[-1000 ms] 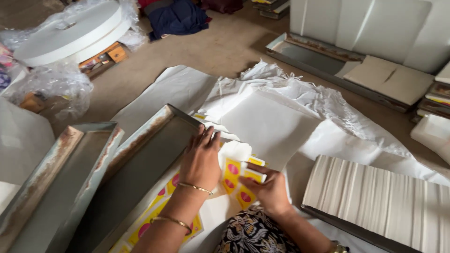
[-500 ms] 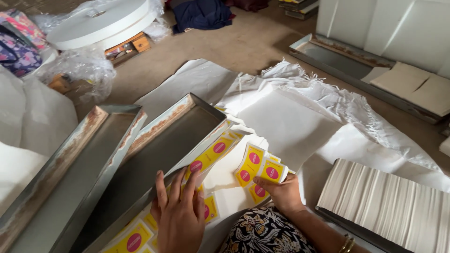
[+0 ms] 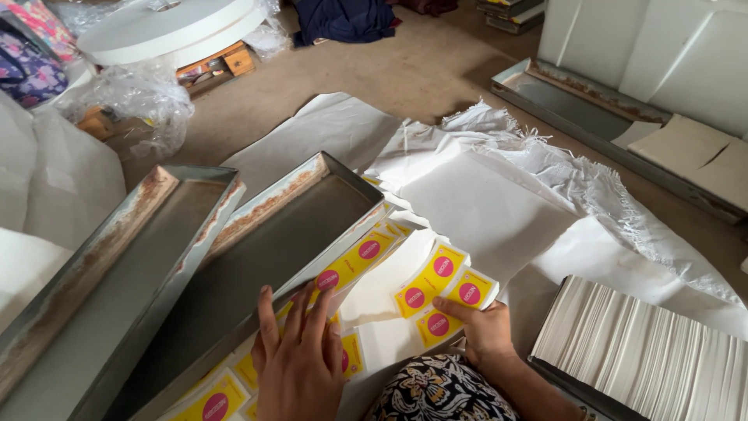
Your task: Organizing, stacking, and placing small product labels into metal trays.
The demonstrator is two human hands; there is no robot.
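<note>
Floor-level: splayed left hand on yellow labels

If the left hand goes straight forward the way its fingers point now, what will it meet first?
Probably the yellow labels lying against the metal tray; the left hand already has its fingertips on the lowest ones. Beyond them comes the tray's wall.

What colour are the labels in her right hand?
Yellow labels with a pink circle each, seen in the head view.

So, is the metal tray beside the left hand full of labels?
No, the metal tray is bare inside; the yellow labels lie beside it under the left hand.
</note>
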